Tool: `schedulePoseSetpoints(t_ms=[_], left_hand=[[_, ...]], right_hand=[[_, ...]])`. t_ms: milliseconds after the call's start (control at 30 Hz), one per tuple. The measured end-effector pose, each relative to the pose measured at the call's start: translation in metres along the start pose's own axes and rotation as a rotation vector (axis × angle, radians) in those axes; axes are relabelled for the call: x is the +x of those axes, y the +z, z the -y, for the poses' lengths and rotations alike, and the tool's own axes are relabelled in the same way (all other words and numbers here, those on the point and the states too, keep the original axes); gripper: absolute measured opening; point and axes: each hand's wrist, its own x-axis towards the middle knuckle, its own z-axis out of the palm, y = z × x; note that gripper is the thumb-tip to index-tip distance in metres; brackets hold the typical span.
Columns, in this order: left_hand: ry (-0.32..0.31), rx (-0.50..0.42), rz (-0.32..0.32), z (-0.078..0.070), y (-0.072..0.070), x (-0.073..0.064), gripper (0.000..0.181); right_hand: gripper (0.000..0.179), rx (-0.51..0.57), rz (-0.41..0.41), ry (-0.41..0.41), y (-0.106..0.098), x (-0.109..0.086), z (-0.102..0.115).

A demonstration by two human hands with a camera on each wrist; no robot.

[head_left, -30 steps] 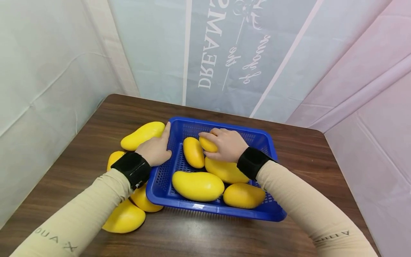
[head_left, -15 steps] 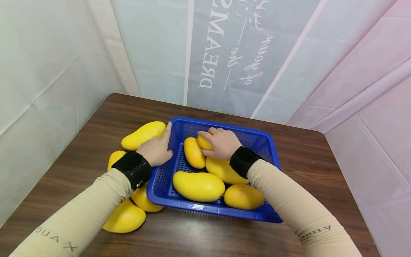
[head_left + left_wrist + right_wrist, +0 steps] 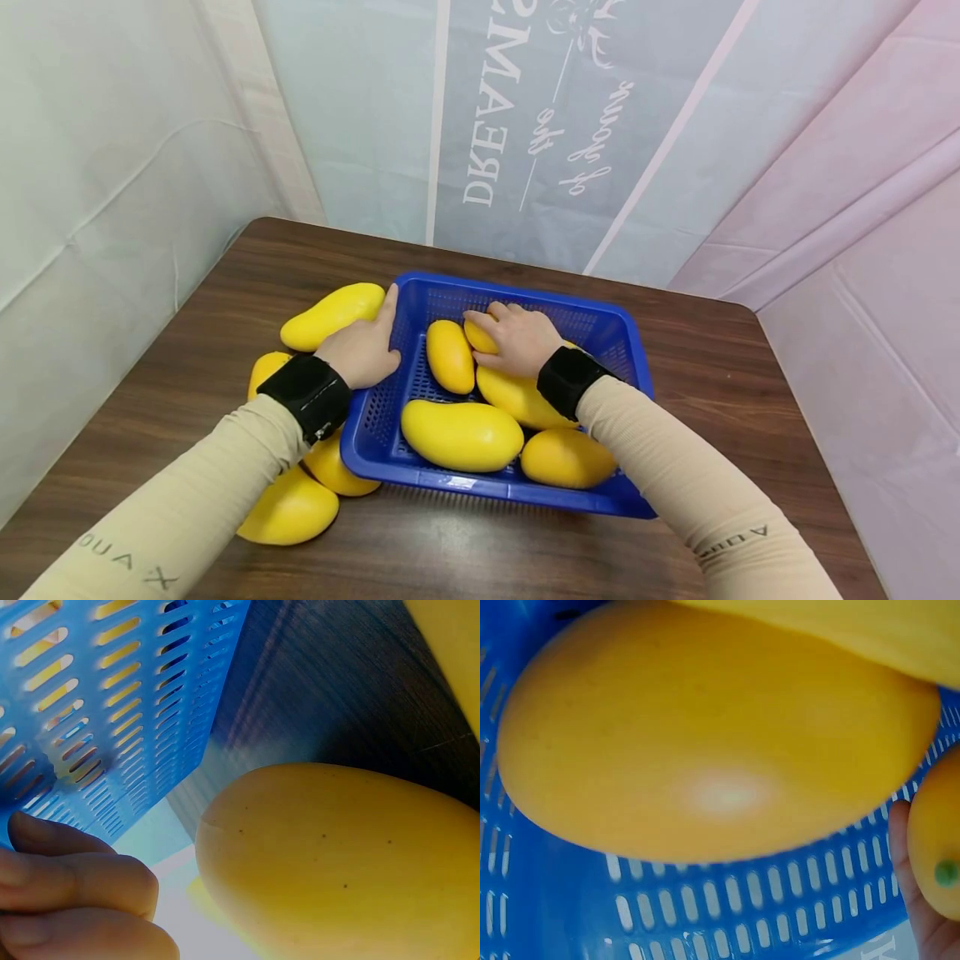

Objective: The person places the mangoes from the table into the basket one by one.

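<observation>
My left hand (image 3: 360,350) grips the left wall of a blue perforated basket (image 3: 480,487), index finger along the rim and thumb on the inner side. Its other fingers (image 3: 75,881) curl beside the outer wall in the left wrist view. Inside the basket, toward the back, my right hand (image 3: 522,340) holds a small yellow-orange mango (image 3: 478,336). That mango (image 3: 937,847) shows a green stem spot at the right edge of the right wrist view. Beside it lies an orange mango (image 3: 451,357); a larger yellow mango (image 3: 517,396) sits partly under my right hand and wrist.
Along the basket's near side lie a long yellow mango (image 3: 461,436) and an orange mango (image 3: 567,458). Several mangoes rest on the wooden table (image 3: 450,550) left of the basket, including a yellow one (image 3: 330,318) at the back. A printed cloth (image 3: 517,125) hangs behind the table.
My right hand has shifted slightly left with the small mango, and its forearm has swung left too. The left hand stays in place on the basket.
</observation>
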Motion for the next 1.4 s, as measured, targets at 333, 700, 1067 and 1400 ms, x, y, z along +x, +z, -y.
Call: schedulePoseSetpoints(t_ms=[333,700,1067,1400], left_hand=[[-0.007,0.003,0.002,0.001,0.000,0.002,0.095],[-0.012,-0.005,0.004,0.001,0.000,0.002,0.095],[-0.016,-0.010,0.005,0.002,0.000,0.001,0.096],[-0.011,-0.013,0.009,0.001,0.000,0.001,0.096]], right_hand=[[0.057,0.001,-0.009,-0.027,0.008,0.000,-0.003],[0.061,0.033,-0.014,-0.035,0.009,-0.001,-0.003],[0.060,0.075,-0.002,-0.042,0.012,-0.006,-0.006],[0.059,0.088,-0.016,-0.055,0.012,-0.010,-0.008]])
